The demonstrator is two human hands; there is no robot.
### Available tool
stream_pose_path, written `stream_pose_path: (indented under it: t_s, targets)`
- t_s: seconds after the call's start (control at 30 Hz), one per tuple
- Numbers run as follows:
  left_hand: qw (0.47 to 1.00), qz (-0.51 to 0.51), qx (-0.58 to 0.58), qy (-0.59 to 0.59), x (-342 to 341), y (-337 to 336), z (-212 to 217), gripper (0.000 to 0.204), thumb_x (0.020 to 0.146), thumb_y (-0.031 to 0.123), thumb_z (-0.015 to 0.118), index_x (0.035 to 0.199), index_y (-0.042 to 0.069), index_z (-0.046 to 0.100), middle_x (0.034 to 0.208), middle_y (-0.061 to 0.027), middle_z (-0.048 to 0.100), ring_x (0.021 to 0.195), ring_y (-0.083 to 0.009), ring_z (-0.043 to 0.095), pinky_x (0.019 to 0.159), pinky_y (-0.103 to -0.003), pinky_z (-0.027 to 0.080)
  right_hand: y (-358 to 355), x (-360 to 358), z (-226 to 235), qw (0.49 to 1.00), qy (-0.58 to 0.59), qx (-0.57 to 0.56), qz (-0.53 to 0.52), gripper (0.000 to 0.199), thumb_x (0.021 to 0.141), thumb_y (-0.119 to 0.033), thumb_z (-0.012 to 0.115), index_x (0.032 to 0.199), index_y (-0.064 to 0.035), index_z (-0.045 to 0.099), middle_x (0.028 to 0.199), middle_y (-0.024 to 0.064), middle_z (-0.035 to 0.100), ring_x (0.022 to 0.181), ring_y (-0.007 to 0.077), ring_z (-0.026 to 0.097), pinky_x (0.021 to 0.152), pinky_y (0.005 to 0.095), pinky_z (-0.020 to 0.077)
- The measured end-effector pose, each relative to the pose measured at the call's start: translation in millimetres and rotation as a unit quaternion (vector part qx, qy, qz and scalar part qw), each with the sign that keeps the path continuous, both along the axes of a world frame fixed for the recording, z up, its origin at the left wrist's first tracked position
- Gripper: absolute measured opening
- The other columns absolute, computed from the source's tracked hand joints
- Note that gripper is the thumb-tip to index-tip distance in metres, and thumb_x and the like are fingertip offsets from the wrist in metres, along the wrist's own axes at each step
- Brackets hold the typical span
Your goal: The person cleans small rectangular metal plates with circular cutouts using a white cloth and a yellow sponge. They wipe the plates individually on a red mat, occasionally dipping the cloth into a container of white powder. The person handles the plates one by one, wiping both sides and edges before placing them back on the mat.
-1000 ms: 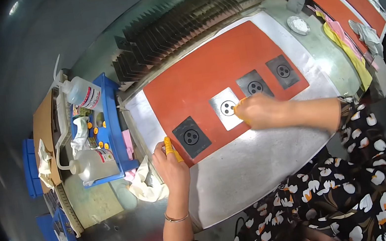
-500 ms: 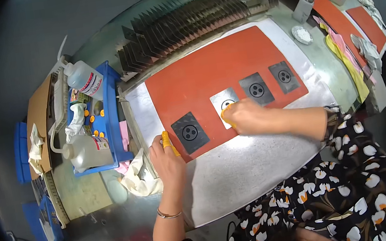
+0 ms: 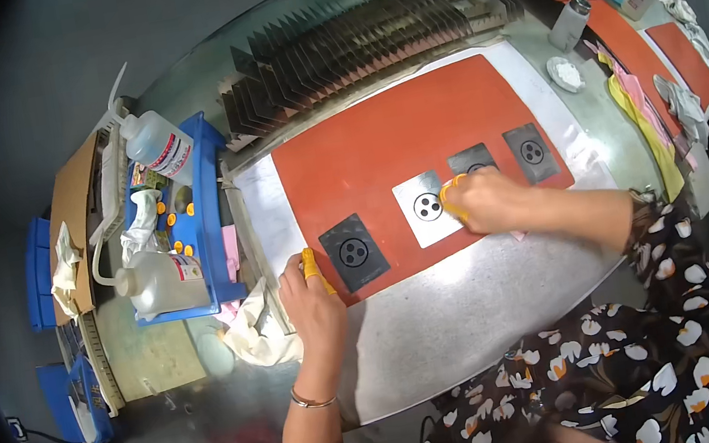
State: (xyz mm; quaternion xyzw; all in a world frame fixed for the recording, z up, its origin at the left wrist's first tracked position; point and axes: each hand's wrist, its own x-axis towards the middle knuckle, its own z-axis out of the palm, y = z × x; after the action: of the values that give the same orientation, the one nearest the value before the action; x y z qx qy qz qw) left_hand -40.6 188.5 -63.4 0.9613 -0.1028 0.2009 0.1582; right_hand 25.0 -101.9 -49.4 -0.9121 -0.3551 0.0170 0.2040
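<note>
Silvery plate (image 3: pixel 426 222): curled right hand (image 3: pixel 491 203) overlaps edge

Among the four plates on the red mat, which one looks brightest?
The second plate from the left, by the right hand: it looks silvery, while the other three look dark grey.

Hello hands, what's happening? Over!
Left hand at left edge of orange mat. Right hand at right side of bright plate. Partly hiding one dark plate.

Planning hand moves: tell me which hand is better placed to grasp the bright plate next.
Likely the right hand: it is at the right edge of the bright plate. The left hand is at the left edge of the red mat, beyond a dark plate.
</note>
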Motion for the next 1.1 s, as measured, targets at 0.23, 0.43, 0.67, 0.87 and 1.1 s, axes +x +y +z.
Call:
stream_pose_path:
  t_s: [0.23,0.43,0.67,0.87,1.1]
  targets:
    - [1.000,0.006,0.015,0.007,-1,0,4,0.040,0.066,-0.010,0.047,0.106,-0.009,0.052,0.110,-0.0174,0.050,0.093,-0.0339,0.049,0.081,-0.040,0.039,7,15,-2,0.999,0.005,-0.031,0.015,0.007,0.065,0.002,0.054,0.072,-0.0006,0.056,0.071,0.0162,0.060,0.067,0.0326,0.061,0.057,0.0428,0.0472]
    - [1.000,-0.005,0.008,0.014,0,-2,2,0.036,0.068,-0.008,0.048,0.104,-0.009,0.053,0.109,-0.0176,0.051,0.092,-0.0344,0.049,0.080,-0.041,0.040,51,33,9,0.999,-0.025,-0.040,0.018,0.005,0.067,-0.001,0.055,0.072,-0.0004,0.057,0.071,0.0174,0.060,0.066,0.0326,0.061,0.056,0.0424,0.0477]
    - [1.000,0.003,0.007,0.020,0,-3,6,0.033,0.070,-0.006,0.048,0.102,-0.010,0.054,0.111,-0.0176,0.051,0.091,-0.0343,0.049,0.079,-0.041,0.040,10,39,6,0.999,-0.029,-0.037,0.015,0.008,0.065,0.000,0.055,0.072,-0.0011,0.056,0.072,0.0173,0.060,0.068,0.0338,0.061,0.059,0.0427,0.0487]
    - [1.000,0.002,0.017,0.022,0,4,3,0.033,0.070,-0.005,0.048,0.102,-0.009,0.054,0.111,-0.0176,0.050,0.091,-0.0332,0.049,0.078,-0.041,0.039,11,47,14,0.998,-0.006,-0.026,0.052,0.005,0.066,-0.002,0.056,0.072,-0.0014,0.055,0.072,0.0173,0.060,0.067,0.0342,0.060,0.059,0.0441,0.0476]
    - [1.000,0.002,-0.002,0.023,2,-2,3,0.031,0.069,-0.005,0.048,0.100,-0.009,0.054,0.112,-0.0179,0.050,0.092,-0.0334,0.048,0.079,-0.041,0.039,26,53,14,0.993,-0.014,-0.029,0.110,0.005,0.067,-0.002,0.055,0.072,-0.0014,0.056,0.070,0.0179,0.059,0.067,0.0338,0.060,0.059,0.0445,0.0473]
